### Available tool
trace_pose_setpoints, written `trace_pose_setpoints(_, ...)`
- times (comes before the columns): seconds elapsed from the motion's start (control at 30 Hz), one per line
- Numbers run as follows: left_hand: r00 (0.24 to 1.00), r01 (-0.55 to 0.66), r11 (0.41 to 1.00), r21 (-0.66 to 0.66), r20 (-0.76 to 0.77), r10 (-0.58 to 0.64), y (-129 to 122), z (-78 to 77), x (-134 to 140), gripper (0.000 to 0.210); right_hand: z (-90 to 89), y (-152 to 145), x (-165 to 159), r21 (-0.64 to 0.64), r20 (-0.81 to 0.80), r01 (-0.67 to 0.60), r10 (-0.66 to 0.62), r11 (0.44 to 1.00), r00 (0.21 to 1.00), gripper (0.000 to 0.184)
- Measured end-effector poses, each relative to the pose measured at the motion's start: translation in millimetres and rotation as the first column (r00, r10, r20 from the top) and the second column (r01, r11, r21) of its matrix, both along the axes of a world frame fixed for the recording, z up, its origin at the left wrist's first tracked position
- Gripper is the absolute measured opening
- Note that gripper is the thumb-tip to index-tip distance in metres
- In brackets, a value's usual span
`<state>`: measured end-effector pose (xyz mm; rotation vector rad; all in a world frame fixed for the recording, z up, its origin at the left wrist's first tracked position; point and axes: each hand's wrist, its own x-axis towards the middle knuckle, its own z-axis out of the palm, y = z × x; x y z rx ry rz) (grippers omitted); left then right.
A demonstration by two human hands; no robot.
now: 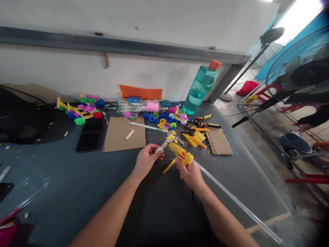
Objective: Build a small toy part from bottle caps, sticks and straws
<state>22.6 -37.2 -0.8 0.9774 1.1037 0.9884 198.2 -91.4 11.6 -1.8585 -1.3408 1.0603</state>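
My right hand (191, 174) is wrapped round a yellow hot glue gun (180, 153), its nozzle pointing left. A long clear glue stick (236, 200) sticks out of the gun's back. My left hand (149, 158) pinches a small wooden stick piece (166, 143) with a whitish, cap-like part (159, 150) at the fingers. The gun's tip is close to the wooden piece; whether they touch I cannot tell. Below the gun lies a yellow strip (169, 166). Left of them, a cardboard sheet (115, 137) carries a short pale wooden piece (130, 134).
Bottle caps (162, 121) lie behind my hands, with pliers (197, 130) to their right. A teal bottle (199, 90) stands against the wall. At left are a phone (89, 135) and a cap-and-stick model (79, 111). A fan (300, 72) and another person's hand (304, 128) are at right.
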Motion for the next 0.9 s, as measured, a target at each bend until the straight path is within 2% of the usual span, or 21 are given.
trace_pose_setpoints(0.23,1.0,-0.009,1.0,-0.008,0.022,0.009,0.7,-0.3,-0.4,0.032,-0.5,-0.9,0.5,0.015,0.029,-0.036,0.036,0.999,0.999,0.044)
trace_pose_setpoints(0.47,0.999,-0.02,1.0,-0.019,0.034,0.021,0.9,-1.9,-0.2,0.033,-2.5,-2.2,1.0,0.084,0.096,-0.135,0.127,0.987,0.987,0.041)
trace_pose_setpoints(0.73,1.0,-0.009,1.0,-0.01,0.027,0.009,0.3,1.0,0.7,0.033,0.7,-1.1,-1.2,0.005,0.003,-0.003,0.003,1.0,1.0,0.044)
trace_pose_setpoints(0.9,1.0,0.002,1.0,-0.011,0.012,-0.002,-0.2,2.2,1.3,0.034,0.0,0.0,-0.5,0.087,0.059,-0.036,0.031,0.996,0.998,0.042)
